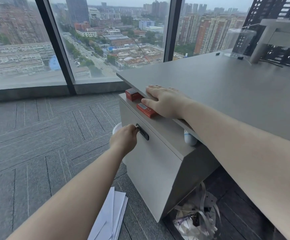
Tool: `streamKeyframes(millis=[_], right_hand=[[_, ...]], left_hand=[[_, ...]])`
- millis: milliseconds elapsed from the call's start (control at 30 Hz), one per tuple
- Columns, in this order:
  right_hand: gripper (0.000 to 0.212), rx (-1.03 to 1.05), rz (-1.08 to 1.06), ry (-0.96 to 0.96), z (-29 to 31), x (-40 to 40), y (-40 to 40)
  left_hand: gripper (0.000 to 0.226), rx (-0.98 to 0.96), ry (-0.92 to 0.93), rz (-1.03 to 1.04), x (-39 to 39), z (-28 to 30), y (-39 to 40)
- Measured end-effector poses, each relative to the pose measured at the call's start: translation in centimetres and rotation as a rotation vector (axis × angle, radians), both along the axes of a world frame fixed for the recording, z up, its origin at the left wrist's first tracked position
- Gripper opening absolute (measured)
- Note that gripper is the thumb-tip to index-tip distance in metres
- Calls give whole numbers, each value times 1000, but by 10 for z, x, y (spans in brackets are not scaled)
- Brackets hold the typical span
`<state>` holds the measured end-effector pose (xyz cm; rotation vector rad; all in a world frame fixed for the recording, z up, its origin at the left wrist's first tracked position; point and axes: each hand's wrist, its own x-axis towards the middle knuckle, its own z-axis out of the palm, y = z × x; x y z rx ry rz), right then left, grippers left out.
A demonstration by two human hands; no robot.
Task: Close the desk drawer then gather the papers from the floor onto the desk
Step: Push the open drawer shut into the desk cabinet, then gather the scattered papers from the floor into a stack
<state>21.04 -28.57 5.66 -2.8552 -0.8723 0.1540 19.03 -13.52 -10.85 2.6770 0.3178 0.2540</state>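
Two bare hands are at work: the left hand (124, 136) pinches the small metal knob on the black combination lock (142, 132) of the pale grey drawer front (151, 163), while the right hand (165, 101) lies flat, fingers spread, on the matte grey desk (227, 87) edge. Red cartons (145, 110) with a barcode label sit on the cabinet top beneath the desktop, their writing unreadable. White papers (111, 217) lie fanned on the grey striped carpet (36, 144) below the left forearm.

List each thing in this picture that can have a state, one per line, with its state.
Drawer: pulled out, still open.
Left hand: gripping the drawer's lock handle.
Right hand: flat on the desk edge.
Red boxes: lying in the open drawer.
Papers: still stacked on the floor.
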Motion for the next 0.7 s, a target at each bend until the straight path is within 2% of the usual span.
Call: streamKeyframes(millis=[133,233,300,433,600,700], right_hand=[[65,-47,42,-57,-2,-13,4],[58,-151,173,-204,-13,-29,21],[53,-148,233,-200,-33,-37,41],[49,-208,273,-4,-110,-36,85],[43,-251,220,284,-245,-25,131],[51,-271,137,496,-333,-26,152]], left_hand=[[44,-132,117,-3,-24,-19,31],[50,-132,206,71,-44,-43,73],[52,-138,261,139,-58,-62,101],[52,-189,358,255,-83,-114,147],[54,-278,481,363,-116,-200,186],[55,-324,575,407,-141,-258,204]])
